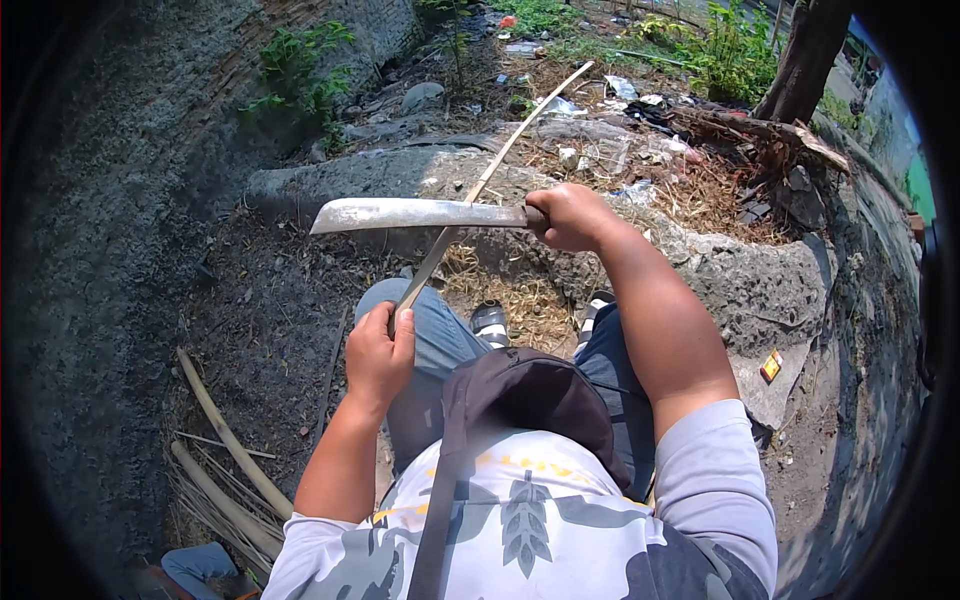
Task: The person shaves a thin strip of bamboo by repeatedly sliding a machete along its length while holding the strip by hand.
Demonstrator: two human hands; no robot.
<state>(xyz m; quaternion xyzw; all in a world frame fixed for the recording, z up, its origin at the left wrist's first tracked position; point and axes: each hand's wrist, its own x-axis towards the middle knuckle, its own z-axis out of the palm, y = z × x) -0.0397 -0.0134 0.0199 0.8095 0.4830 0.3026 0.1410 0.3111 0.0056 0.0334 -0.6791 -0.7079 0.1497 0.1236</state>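
A machete [410,213] with a broad, worn metal blade is held by its dark handle in my right hand [573,217], fingers wrapped round it. The blade points left and lies across a long, thin wooden strip [503,153]. My left hand [380,350] grips the strip's near end above my left knee, thumb along it. From there the strip slants up and away to the right, its far end over the littered ground. The blade crosses over the strip around its middle; whether it bites into the wood cannot be told.
Thick pale poles [235,435] and a bundle of thin strips [215,480] lie at lower left. A rough concrete slab [760,290] stretches ahead, with shavings [525,310] around my feet. A black bag [540,395] rests on my lap. A tree trunk [805,60] stands far right.
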